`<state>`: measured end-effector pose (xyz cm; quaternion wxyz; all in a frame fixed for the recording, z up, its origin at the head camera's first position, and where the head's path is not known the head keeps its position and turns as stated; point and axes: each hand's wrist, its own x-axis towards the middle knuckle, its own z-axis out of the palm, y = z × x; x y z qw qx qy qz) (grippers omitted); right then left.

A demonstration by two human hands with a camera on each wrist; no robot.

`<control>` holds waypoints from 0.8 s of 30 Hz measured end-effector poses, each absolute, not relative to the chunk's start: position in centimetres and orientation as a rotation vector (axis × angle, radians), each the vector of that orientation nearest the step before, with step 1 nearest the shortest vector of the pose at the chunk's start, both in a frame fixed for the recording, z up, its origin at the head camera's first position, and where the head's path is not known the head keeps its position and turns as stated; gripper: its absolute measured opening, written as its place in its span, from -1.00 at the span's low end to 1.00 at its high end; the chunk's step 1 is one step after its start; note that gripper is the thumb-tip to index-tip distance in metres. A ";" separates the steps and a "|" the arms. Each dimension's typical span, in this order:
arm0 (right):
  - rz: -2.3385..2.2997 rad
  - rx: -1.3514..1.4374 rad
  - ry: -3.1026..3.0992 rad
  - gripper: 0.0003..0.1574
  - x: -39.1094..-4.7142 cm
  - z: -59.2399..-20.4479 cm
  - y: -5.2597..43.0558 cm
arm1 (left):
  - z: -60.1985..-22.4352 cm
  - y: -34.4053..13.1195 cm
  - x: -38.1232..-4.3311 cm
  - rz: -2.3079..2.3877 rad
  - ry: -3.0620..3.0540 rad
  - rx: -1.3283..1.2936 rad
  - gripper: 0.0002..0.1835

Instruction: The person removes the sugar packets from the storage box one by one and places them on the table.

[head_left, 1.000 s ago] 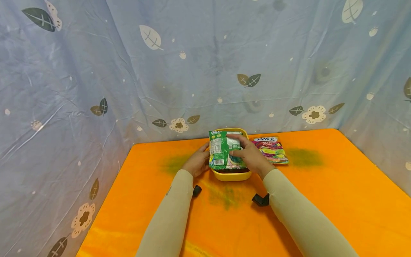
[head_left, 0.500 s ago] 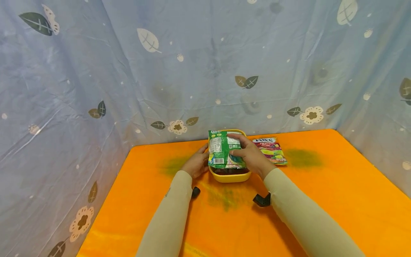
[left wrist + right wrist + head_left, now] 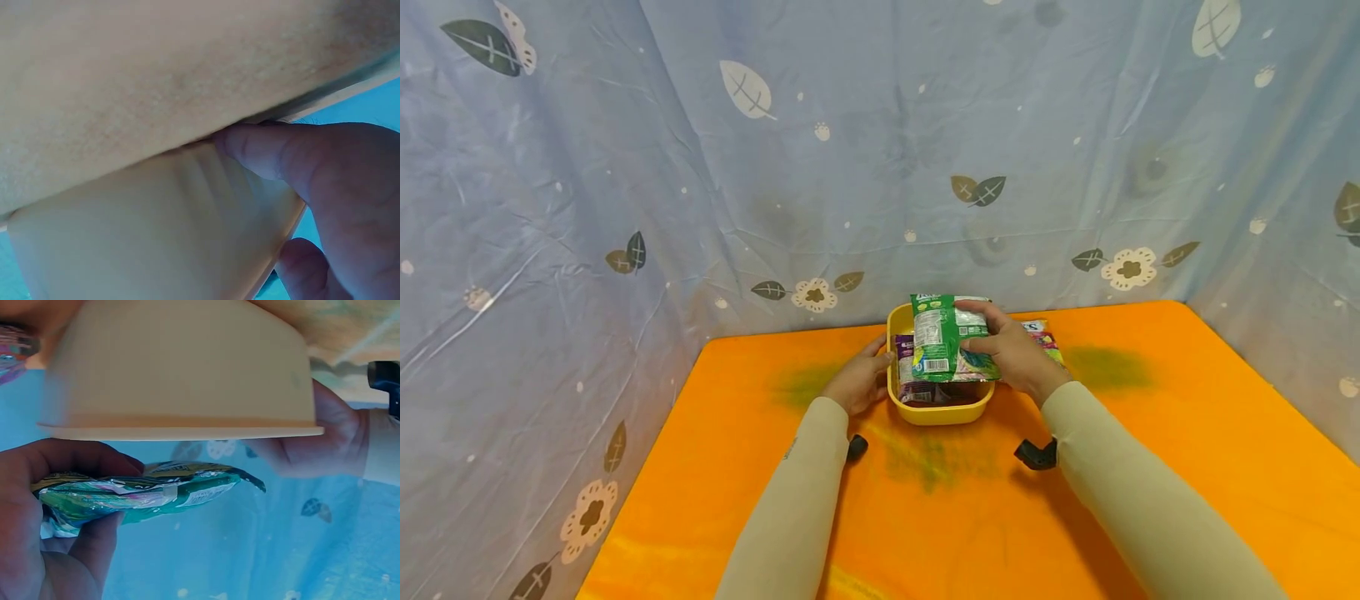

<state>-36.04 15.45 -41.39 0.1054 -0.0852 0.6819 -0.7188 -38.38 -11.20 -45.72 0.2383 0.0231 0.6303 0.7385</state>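
Note:
My right hand [image 3: 1018, 352] pinches a green candy packet [image 3: 931, 337] by its right side, back label up, above the yellow plastic basket [image 3: 943, 417]. In the right wrist view the packet [image 3: 140, 499] sits between thumb and fingers, apart from the basket's rim [image 3: 187, 434]. My left hand [image 3: 859, 381] holds the basket by its left side. The left wrist view shows its thumb [image 3: 269, 150] at the rim of the basket [image 3: 137, 231]. Inside the basket lies a purple packet [image 3: 912, 375], partly covered by the green one.
A Fox's Fruits candy packet [image 3: 1047, 340] lies on the orange tabletop [image 3: 925, 517] right of the basket, mostly hidden behind the right hand. A patterned blue curtain [image 3: 865, 167] stands behind the table and at both sides.
My right hand has shifted the green packet right and slightly up, uncovering the purple packet in the basket and covering most of the Fox's packet. The left hand has stayed on the basket.

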 end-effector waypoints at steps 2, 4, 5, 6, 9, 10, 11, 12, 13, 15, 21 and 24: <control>-2.119 -0.238 2.018 -0.23 -36.1 -41.3 15.9 | -45.8 -11.2 -38.4 2.018 1.727 0.058 -0.38; -2.099 -0.257 2.081 -0.22 -36.1 -41.2 16.3 | -45.8 -11.2 -38.4 2.016 1.733 0.056 -0.38; -2.102 -0.258 2.090 -0.22 -36.1 -41.1 16.6 | -45.8 -11.2 -38.4 2.015 1.734 0.051 -0.38; -2.112 -0.260 2.092 -0.22 -36.1 -41.1 16.8 | -45.8 -11.3 -38.5 2.015 1.737 0.048 -0.38; -2.117 -0.307 2.139 -0.22 -36.3 -41.1 17.7 | -45.9 -11.3 -38.5 2.022 1.736 0.059 -0.38; -2.133 -0.309 2.132 -0.22 -36.4 -41.2 18.0 | -45.9 -11.3 -38.5 2.024 1.734 0.063 -0.38; -2.146 -0.307 2.117 -0.22 -36.4 -41.3 18.3 | -45.9 -11.3 -38.5 2.027 1.732 0.065 -0.38; -2.149 -0.316 2.124 -0.22 -36.5 -41.4 18.6 | -45.9 -11.3 -38.5 2.029 1.730 0.073 -0.38; -2.141 -0.320 2.143 -0.22 -36.5 -41.4 19.0 | -45.9 -11.3 -38.5 2.032 1.724 0.086 -0.38; -2.130 -0.309 2.181 -0.22 -36.5 -41.6 19.7 | -46.0 -11.3 -38.4 2.035 1.710 0.106 -0.39; -2.151 -0.209 2.188 -0.18 -36.6 -42.2 21.9 | -46.2 -11.4 -38.5 2.040 1.685 0.128 -0.40; -2.166 -0.149 2.168 -0.18 -36.6 -42.4 23.0 | -46.3 -11.3 -38.6 2.035 1.696 0.124 -0.39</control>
